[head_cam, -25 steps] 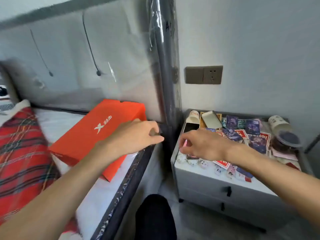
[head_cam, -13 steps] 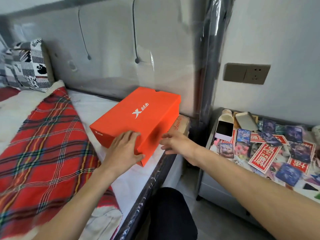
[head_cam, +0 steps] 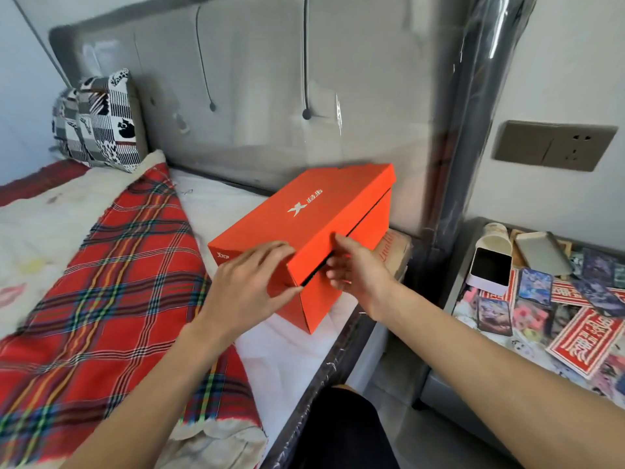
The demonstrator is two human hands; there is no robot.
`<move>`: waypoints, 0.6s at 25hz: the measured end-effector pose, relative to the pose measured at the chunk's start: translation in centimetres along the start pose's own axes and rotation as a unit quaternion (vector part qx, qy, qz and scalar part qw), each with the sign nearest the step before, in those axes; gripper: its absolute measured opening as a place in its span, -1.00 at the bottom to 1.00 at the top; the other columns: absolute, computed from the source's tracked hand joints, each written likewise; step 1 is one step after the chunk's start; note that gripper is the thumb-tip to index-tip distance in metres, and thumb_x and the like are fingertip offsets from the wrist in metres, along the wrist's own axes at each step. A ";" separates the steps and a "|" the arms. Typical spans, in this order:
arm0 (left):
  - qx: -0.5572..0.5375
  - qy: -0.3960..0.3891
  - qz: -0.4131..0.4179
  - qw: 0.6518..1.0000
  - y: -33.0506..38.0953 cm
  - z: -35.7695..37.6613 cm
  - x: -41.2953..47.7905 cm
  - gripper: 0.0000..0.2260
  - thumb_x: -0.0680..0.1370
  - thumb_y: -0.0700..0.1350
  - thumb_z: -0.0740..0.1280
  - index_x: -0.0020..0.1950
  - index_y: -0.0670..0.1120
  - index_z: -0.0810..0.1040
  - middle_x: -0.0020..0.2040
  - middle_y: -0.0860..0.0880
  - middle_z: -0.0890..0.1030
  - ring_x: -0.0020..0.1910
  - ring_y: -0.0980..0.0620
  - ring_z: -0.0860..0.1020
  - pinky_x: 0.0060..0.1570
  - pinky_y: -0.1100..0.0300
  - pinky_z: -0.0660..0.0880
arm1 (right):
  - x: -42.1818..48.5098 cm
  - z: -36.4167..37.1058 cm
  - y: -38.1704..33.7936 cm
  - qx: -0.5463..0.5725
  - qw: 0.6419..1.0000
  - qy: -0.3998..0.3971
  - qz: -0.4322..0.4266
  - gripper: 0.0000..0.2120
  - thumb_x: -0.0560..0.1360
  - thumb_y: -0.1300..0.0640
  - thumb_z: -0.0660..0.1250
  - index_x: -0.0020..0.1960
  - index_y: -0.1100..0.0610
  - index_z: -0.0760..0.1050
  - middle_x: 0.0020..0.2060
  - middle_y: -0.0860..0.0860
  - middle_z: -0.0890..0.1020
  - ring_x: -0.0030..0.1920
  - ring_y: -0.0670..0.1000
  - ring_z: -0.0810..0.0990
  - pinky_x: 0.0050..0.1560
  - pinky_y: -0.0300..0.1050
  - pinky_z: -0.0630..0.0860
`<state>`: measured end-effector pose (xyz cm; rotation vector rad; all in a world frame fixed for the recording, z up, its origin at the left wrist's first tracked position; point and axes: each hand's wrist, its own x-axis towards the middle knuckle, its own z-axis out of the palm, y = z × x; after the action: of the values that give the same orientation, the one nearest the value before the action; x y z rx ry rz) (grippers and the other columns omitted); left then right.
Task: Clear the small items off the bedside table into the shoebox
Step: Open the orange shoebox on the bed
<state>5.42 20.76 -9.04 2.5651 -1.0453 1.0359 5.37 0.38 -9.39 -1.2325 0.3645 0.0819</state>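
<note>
1. The orange cardboard shoebox sits on the white bed sheet, directly under both sets of fingers.
2. The left hand rests on the near corner of the flat orange lid. Its fingers lie almost straight across the top. The thumb presses the end face below them. It grips nothing.
3. The right hand is at the long side of the box. Its fingers curl at the lid's lower rim and the thumb rests on the rim above them, pinching it.
4. A dark gap runs between lid and box, starting at the right fingertips.
5. The grey bedside table stands well right of the right fingers and carries the glossy picture cards.
6. A red tartan blanket lies left of the left fingers.
</note>
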 end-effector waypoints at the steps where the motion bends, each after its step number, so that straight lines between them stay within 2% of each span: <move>1: -0.007 0.037 -0.009 0.999 -0.6 -0.5 0.5 -0.53 0.48 0.18 0.44 0.24 -0.10 0.56 0.21 -0.02 0.64 0.13 0.02 0.63 0.02 0.15 0.57 | 0.3 0.0 -0.1 -0.084 0.994 0.009 -0.067 -0.72 0.61 -0.08 0.21 -0.11 0.12 0.49 -0.35 0.04 0.56 -0.37 0.04 0.53 -0.29 -0.12 0.48; 2: -0.029 0.067 -0.041 0.997 -1.2 -1.0 1.1 -0.53 0.50 0.18 0.41 0.27 -0.10 0.54 0.20 -0.02 0.64 0.12 0.05 0.62 0.03 0.20 0.52 | 0.5 -0.2 0.1 -0.214 0.967 0.020 -0.134 -0.68 0.63 -0.11 0.15 -0.08 0.11 0.48 -0.29 0.08 0.60 -0.26 0.11 0.56 -0.16 -0.04 0.50; 3: -0.064 0.092 -0.094 0.989 -1.7 -1.5 1.9 -0.53 0.51 0.18 0.38 0.30 -0.08 0.50 0.19 -0.01 0.64 0.12 0.07 0.60 0.05 0.24 0.47 | 0.8 -0.5 0.5 -0.352 0.919 0.024 -0.179 -0.67 0.63 -0.14 0.12 -0.08 0.09 0.46 -0.20 0.12 0.63 -0.12 0.15 0.57 -0.03 0.03 0.50; 4: -0.105 0.118 -0.155 0.975 -2.3 -2.0 2.7 -0.54 0.53 0.17 0.36 0.32 -0.04 0.46 0.18 0.02 0.63 0.11 0.10 0.58 0.06 0.27 0.43 | 1.0 -0.6 0.9 -0.442 0.876 0.021 -0.189 -0.71 0.62 -0.15 0.14 -0.09 0.04 0.44 -0.12 0.13 0.64 -0.03 0.18 0.57 0.04 0.07 0.48; 5: -0.136 0.149 -0.206 0.957 -3.2 -2.3 3.4 -0.56 0.54 0.16 0.35 0.34 0.00 0.42 0.16 0.05 0.61 0.09 0.14 0.56 0.07 0.28 0.41 | 1.1 -0.6 1.3 -0.482 0.857 0.013 -0.181 -0.76 0.60 -0.14 0.18 -0.11 0.00 0.43 -0.09 0.12 0.65 0.01 0.19 0.57 0.06 0.08 0.48; 7: -0.163 0.210 -0.282 0.922 -5.8 -2.4 4.5 -0.57 0.58 0.10 0.30 0.40 -0.02 0.37 0.17 0.02 0.59 0.07 0.15 0.54 0.07 0.32 0.38 | 1.5 -0.5 1.8 -0.487 0.855 0.010 -0.178 -0.84 0.57 -0.08 0.26 -0.11 -0.01 0.44 -0.13 0.06 0.65 -0.01 0.17 0.59 0.02 0.05 0.50; 9: -0.179 0.227 -0.344 0.894 -8.5 -1.6 4.7 -0.56 0.62 0.03 0.25 0.47 -0.06 0.32 0.20 -0.05 0.60 0.07 0.10 0.54 0.02 0.34 0.36 | 1.9 -0.5 1.9 -0.477 0.858 0.014 -0.191 -0.86 0.55 -0.05 0.28 -0.10 0.01 0.46 -0.18 0.03 0.64 -0.05 0.14 0.59 -0.02 0.03 0.50; 11: -0.199 0.199 -0.409 0.868 -10.8 0.1 4.2 -0.55 0.65 -0.03 0.21 0.53 -0.08 0.26 0.22 -0.04 0.58 0.12 0.00 0.54 -0.01 0.34 0.33 | 2.3 -0.6 2.1 -0.476 0.858 0.015 -0.195 -0.85 0.54 -0.06 0.29 -0.11 0.00 0.46 -0.19 0.01 0.64 -0.07 0.12 0.59 -0.03 0.03 0.51; 12: -0.212 0.176 -0.453 0.848 -11.7 1.0 3.7 -0.56 0.66 -0.05 0.18 0.54 -0.08 0.24 0.27 -0.06 0.56 0.20 -0.06 0.53 0.04 0.33 0.32 | 2.4 -0.6 2.1 -0.478 0.856 0.013 -0.195 -0.85 0.54 -0.06 0.29 -0.11 0.00 0.46 -0.19 0.00 0.64 -0.08 0.11 0.59 -0.02 0.03 0.51; 13: -0.217 0.148 -0.500 0.825 -12.9 2.1 3.3 -0.57 0.67 -0.07 0.16 0.55 -0.09 0.24 0.34 -0.09 0.53 0.28 -0.10 0.49 0.14 0.28 0.33 | 2.6 -0.7 2.3 -0.480 0.856 0.010 -0.194 -0.86 0.53 -0.06 0.29 -0.12 0.00 0.46 -0.19 -0.01 0.64 -0.08 0.11 0.59 -0.01 0.04 0.51; 15: -0.241 0.099 -0.589 0.765 -15.0 3.8 2.7 -0.65 0.68 -0.11 0.12 0.46 -0.12 0.36 0.36 -0.17 0.51 0.34 -0.20 0.45 0.31 0.01 0.39 | 2.8 -0.8 2.5 -0.475 0.857 0.004 -0.200 -0.87 0.53 -0.04 0.30 -0.12 -0.01 0.45 -0.18 -0.01 0.63 -0.07 0.11 0.59 0.00 0.06 0.51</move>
<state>18.90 28.78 -8.79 1.9473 0.3944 0.5119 7.21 0.07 -12.80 -2.2733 0.0388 -0.1218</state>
